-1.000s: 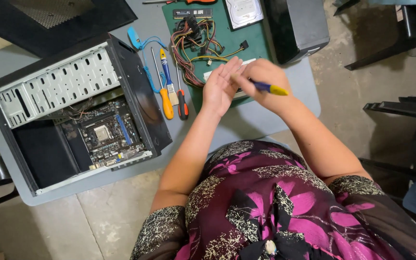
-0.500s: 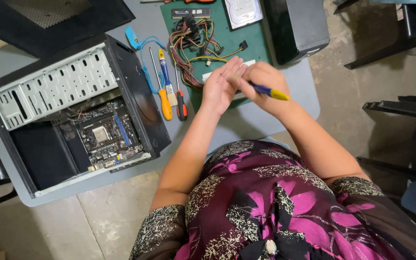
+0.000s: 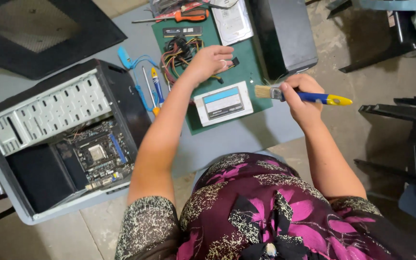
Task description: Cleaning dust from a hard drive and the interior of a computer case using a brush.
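My right hand (image 3: 300,96) grips a paintbrush (image 3: 309,96) with a blue and yellow handle, bristles pointing left, held over the table's right edge. My left hand (image 3: 210,60) reaches forward over a bundle of coloured cables (image 3: 181,53) on the green mat (image 3: 246,67), fingers curled and resting on the cables. Whether it grips them is unclear. A white drive with a blue label (image 3: 223,103) lies flat on the mat between my two hands, touched by neither.
An open black computer case (image 3: 58,135) with its motherboard (image 3: 97,154) showing lies at the left. Screwdrivers (image 3: 156,86) and a blue cable (image 3: 133,65) lie beside it. A black box (image 3: 285,33), a hard drive (image 3: 232,21) and an orange-handled screwdriver (image 3: 188,15) sit at the back.
My hands, joined over the white drive before, have parted. The right hand drew the brush to the right and the left hand moved forward to the cables, leaving the drive uncovered.
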